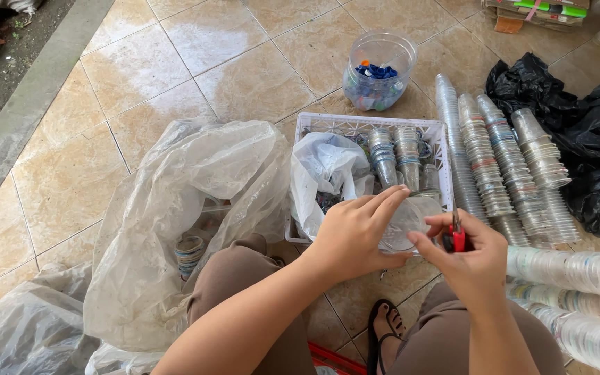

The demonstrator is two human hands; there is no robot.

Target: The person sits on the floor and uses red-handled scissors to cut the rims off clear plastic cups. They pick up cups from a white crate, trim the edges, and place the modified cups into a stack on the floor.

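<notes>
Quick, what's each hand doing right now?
Left hand: closed around a clear cup.
Right hand: closed on a red cutter, fingertips touching the cup.

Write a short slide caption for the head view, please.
Left hand holds a clear plastic cup; right hand grips a red-handled cutter.

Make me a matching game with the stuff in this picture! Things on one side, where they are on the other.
Things:
1. clear cup
2. red-handled tool
3. blue caps
4. black bags

Places:
A. inside the clear jar
B. on the floor at the far right
C. in the right hand
D. held by the left hand

Pairs: 1-D, 2-C, 3-A, 4-B
</notes>
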